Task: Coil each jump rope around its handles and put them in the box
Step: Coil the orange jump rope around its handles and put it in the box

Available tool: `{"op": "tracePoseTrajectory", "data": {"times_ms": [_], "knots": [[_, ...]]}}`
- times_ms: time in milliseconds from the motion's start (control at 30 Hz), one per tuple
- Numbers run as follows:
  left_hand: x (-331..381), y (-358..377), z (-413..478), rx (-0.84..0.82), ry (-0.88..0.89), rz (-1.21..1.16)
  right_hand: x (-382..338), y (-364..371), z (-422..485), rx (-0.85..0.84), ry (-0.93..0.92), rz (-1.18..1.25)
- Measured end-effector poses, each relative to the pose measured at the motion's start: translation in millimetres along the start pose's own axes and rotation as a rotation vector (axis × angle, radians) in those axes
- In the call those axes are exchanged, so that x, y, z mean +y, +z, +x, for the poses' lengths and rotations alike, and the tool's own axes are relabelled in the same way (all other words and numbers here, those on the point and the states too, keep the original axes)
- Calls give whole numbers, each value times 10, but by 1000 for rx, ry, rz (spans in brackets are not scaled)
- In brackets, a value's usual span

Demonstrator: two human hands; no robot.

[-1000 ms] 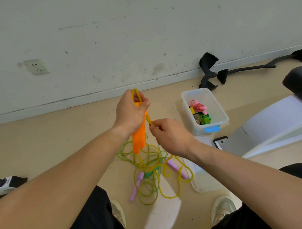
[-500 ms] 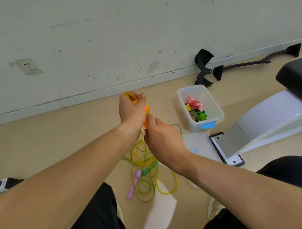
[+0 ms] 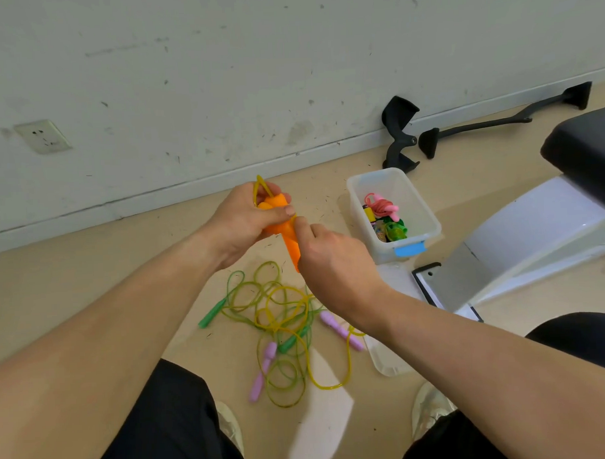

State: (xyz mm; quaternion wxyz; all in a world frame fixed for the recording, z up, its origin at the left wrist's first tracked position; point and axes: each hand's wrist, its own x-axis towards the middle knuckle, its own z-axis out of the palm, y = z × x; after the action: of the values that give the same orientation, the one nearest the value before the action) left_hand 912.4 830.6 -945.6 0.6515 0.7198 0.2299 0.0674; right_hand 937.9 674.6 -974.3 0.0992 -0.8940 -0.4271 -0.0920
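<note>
My left hand (image 3: 246,221) grips the two orange handles (image 3: 287,236) of a jump rope, held together above the floor, with a yellow loop sticking out at the top. My right hand (image 3: 333,262) pinches the yellow rope right beside the handles. The rest of the yellow rope (image 3: 297,318) trails down into a tangle on the floor with a green-handled rope (image 3: 213,313) and a purple-handled rope (image 3: 340,329). The clear plastic box (image 3: 361,189) stands to the right and holds a coiled pink rope (image 3: 382,206) and a green one.
A flat clear lid (image 3: 388,360) lies on the floor by my right foot. A white machine base with a black pad (image 3: 534,228) fills the right side. Black metal parts (image 3: 400,133) lie along the wall. My shoes are at the bottom.
My right hand has gone from pulling the rope out to the right to close against the handles. The handles have tilted, and the view has shifted slightly.
</note>
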Motion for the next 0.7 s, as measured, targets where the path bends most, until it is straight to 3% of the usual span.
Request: {"op": "tracePoseTrajectory", "data": {"times_ms": [133, 400, 500, 700], "knots": [[-48, -15, 15, 18, -8, 31, -8, -2, 14, -14, 3, -3], [-69, 109, 112, 388, 81, 38, -314, 5, -123, 45, 29, 183], [-17, 86, 137, 407, 96, 1, -514, -40, -277, -46, -20, 463], [20, 79, 173, 320, 89, -108, -293, 20, -138, -29, 150, 666]]}}
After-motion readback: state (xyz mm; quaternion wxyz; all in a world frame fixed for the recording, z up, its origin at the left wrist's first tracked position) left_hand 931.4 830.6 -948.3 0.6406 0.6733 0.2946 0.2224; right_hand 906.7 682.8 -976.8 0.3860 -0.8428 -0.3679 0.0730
